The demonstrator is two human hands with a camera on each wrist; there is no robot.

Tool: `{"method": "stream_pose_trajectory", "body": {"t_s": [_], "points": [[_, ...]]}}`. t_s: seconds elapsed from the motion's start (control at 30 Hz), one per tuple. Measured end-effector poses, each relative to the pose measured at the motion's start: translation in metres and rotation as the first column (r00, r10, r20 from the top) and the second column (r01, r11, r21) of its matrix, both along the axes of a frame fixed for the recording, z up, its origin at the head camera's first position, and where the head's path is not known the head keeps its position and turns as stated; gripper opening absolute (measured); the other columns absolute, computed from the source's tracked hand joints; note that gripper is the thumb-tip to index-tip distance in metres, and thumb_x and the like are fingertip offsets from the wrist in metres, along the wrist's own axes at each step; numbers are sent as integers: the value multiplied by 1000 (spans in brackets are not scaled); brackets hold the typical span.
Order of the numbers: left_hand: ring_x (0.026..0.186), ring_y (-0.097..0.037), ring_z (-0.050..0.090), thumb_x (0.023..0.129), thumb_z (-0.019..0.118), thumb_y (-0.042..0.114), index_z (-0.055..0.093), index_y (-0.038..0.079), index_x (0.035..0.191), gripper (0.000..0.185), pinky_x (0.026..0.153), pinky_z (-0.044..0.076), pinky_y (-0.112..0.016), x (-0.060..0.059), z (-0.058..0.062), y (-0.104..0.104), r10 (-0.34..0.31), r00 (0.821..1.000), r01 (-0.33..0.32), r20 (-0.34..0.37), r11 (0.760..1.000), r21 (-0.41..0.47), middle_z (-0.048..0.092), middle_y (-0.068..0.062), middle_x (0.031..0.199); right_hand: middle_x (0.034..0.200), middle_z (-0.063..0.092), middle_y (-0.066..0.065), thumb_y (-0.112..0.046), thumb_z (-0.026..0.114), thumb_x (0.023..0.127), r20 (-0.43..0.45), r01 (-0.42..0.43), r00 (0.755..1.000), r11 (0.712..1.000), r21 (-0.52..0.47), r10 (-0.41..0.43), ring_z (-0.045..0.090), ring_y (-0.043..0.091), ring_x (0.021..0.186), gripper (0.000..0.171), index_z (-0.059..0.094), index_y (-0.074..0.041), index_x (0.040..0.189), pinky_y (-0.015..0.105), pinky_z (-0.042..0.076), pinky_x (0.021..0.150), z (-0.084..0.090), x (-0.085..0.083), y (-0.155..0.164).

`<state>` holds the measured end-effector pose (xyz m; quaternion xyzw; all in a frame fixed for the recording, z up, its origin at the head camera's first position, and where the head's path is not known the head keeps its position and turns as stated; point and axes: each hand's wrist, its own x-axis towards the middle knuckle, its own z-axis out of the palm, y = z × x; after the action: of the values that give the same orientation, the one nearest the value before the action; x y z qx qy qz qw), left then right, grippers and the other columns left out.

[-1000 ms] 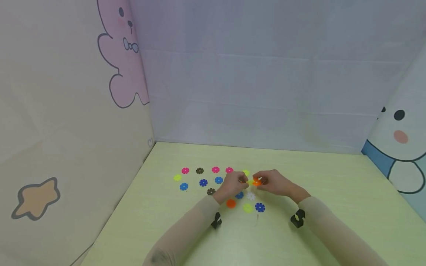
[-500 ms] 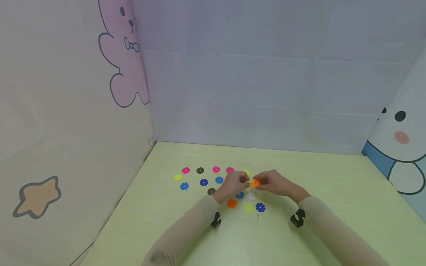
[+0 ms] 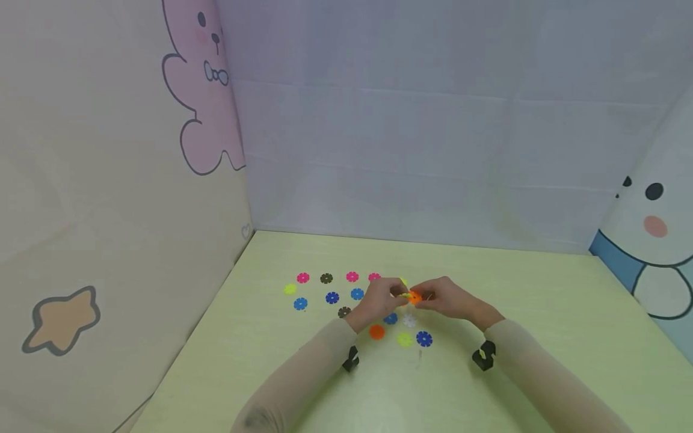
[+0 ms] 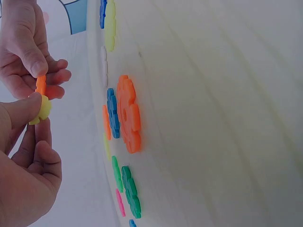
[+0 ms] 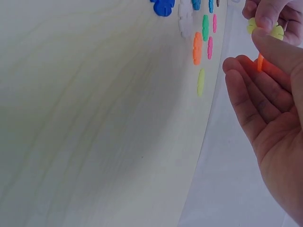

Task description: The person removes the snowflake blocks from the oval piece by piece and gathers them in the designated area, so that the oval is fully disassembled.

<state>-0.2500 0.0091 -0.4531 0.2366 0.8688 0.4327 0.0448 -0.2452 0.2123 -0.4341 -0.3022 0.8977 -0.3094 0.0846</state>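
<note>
Left hand (image 3: 379,299) pinched a yellow disc (image 4: 41,108); right hand (image 3: 445,298) pinched an orange disc (image 3: 415,297), edges touching above the table (image 3: 541,313). Loose discs lay from 9 to 6 o'clock: blue disc (image 3: 424,339), white disc (image 3: 409,320), second orange disc (image 3: 376,331).

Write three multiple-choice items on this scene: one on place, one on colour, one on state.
1. Where do the hands meet?
A. above the discs on the table
B. at the table's far right corner
C. against the back wall

2. What colour is the disc in the right hand?
A. pink
B. orange
C. white

3. How does the left hand stand?
A. flat on the table
B. pinching a yellow disc
C. open, holding nothing

Answers:
1 A: the left hand and right hand meet over the loose discs on the table.
2 B: the orange disc sits between its fingers.
3 B: thumb and fingers pinch the yellow disc, edge to edge with the orange one.
</note>
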Motion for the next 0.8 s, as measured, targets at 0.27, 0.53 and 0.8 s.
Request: {"method": "stream_pose_trajectory", "body": {"t_s": [0.27,0.53,0.8], "points": [[77,-8,53,88,67,12,66,13,93,5,67,46,-17,1,2,-1,0,999,-2,-51,999,-45,65,7,88,100,68,2,-17,66,89,3,5,1000,1000,21,-5,61,12,83,30,65,-4,116,28,51,72,0,-2,3],[77,-9,55,87,70,15,66,14,92,6,67,48,-20,-6,4,-6,14,1000,-15,-14,999,-33,62,7,84,109,66,9,-17,66,89,-17,68,998,995,69,-67,62,19,91,33,63,-1,119,37,52,78,2,-2,12],[77,-10,57,84,73,18,67,11,95,14,67,49,-22,-6,9,-7,15,998,-15,58,1000,-2,64,4,85,106,66,4,-16,67,88,-36,95,995,990,103,-91,61,16,89,34,63,-3,119,37,51,78,-1,-1,20]]}}
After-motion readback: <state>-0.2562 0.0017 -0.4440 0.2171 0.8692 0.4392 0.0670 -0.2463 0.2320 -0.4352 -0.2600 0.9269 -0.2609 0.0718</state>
